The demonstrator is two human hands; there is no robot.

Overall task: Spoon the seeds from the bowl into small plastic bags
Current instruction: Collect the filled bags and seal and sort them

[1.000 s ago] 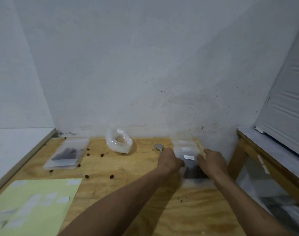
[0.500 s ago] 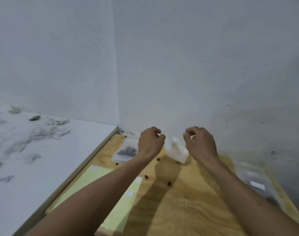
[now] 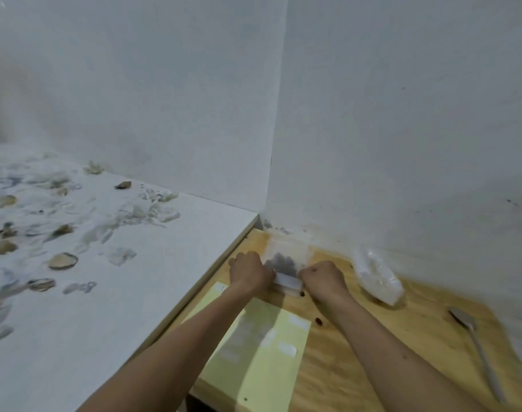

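Note:
A small clear plastic bag (image 3: pixel 285 260) with dark seeds inside lies flat in the far left corner of the wooden table (image 3: pixel 387 346). My left hand (image 3: pixel 249 272) grips its near left corner and my right hand (image 3: pixel 323 276) grips its near right corner, both at the bag's near edge. A crumpled clear plastic bag (image 3: pixel 375 276) lies by the wall to the right. A metal spoon (image 3: pixel 477 343) rests on the table at the right. A few dark seeds (image 3: pixel 319 321) lie loose on the wood. No bowl is in view.
A pale yellow sheet with white labels (image 3: pixel 259 343) lies under my forearms. A white counter (image 3: pixel 111 278) strewn with shells and plastic scraps adjoins the table on the left. White walls close the corner behind.
My view swung left from the right side of the table. Both hands left the bag on the right, passed the crumpled bag, and now hold the seed bag in the left corner.

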